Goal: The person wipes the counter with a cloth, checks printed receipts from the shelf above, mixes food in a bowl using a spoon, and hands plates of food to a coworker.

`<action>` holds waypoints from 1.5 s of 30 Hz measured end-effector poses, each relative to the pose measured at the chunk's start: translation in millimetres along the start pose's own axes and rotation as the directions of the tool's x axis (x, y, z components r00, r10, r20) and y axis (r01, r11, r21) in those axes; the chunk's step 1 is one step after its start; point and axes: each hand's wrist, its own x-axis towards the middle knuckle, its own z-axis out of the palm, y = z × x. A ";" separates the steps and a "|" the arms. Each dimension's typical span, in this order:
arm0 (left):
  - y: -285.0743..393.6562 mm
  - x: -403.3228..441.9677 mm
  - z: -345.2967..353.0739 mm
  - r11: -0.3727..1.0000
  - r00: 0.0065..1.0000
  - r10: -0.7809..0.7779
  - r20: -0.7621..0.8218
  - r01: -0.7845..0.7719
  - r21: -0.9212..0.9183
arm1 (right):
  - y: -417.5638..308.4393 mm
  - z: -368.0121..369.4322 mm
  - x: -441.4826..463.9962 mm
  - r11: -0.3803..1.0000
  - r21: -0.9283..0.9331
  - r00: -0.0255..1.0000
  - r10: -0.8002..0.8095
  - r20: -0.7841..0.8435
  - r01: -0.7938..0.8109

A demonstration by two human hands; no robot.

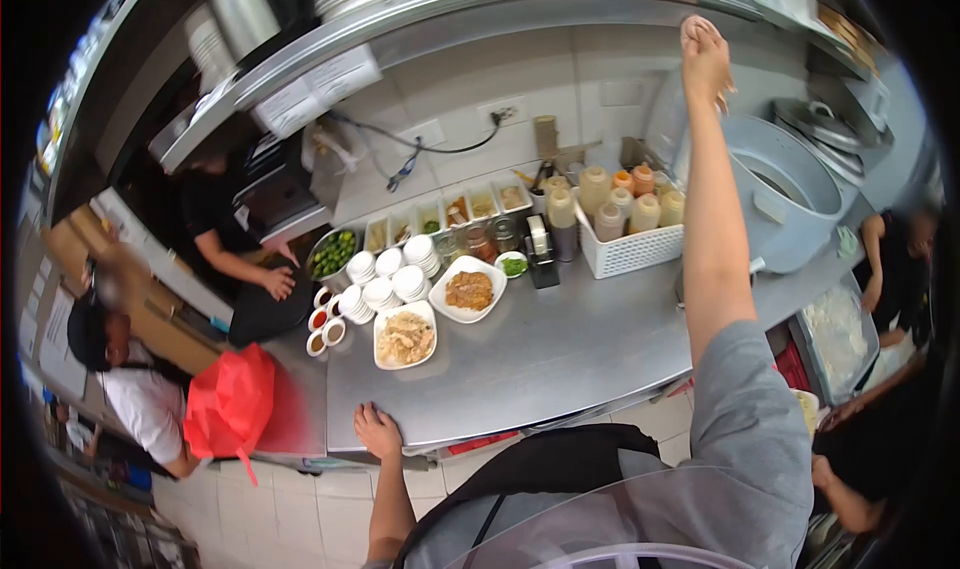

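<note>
My right arm reaches up and away, and my right hand (pixel 706 61) is closed at the front edge of the overhead steel shelf (pixel 600 19). What looks like a crumpled pinkish cloth (pixel 697 29) shows at its fingers. My left hand (pixel 377 431) lies flat on the near edge of the steel counter (pixel 520 359), holding nothing. Beyond it stand a square white bowl (pixel 405 364) of pale food and another white bowl (pixel 468 315) with browned, sliced food. Stacks of white cups (pixel 380 294) are close behind the bowls.
A white basket (pixel 635 254) of sauce bottles stands beside a black tape dispenser (pixel 541 254). Topping containers (pixel 450 217) line the wall. A large grey tub (pixel 775 179) is at right. At left, people stand near a red bag (pixel 230 394); others are at right.
</note>
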 end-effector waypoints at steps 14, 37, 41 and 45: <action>0.3 2.3 -4.1 0.994 0.997 -0.061 -0.050 0.056 -0.091 | -176.7 -112.0 -182.8 0.720 0.483 0.382 -0.318 0.868 -0.499; -63.4 32.5 -72.4 0.798 0.989 -0.070 0.133 0.135 -0.587 | -499.1 -233.0 -565.5 0.558 0.783 -0.197 -0.830 0.522 -0.274; -71.5 55.8 -94.3 0.754 0.975 -0.013 0.221 0.155 -0.638 | -520.7 -225.8 -560.0 0.550 0.738 -0.154 -0.830 0.536 -0.391; -69.7 63.9 -88.8 0.769 0.957 0.099 0.273 0.100 -0.631 | -448.6 -242.1 -546.9 0.583 0.705 -0.077 -0.790 0.609 -0.403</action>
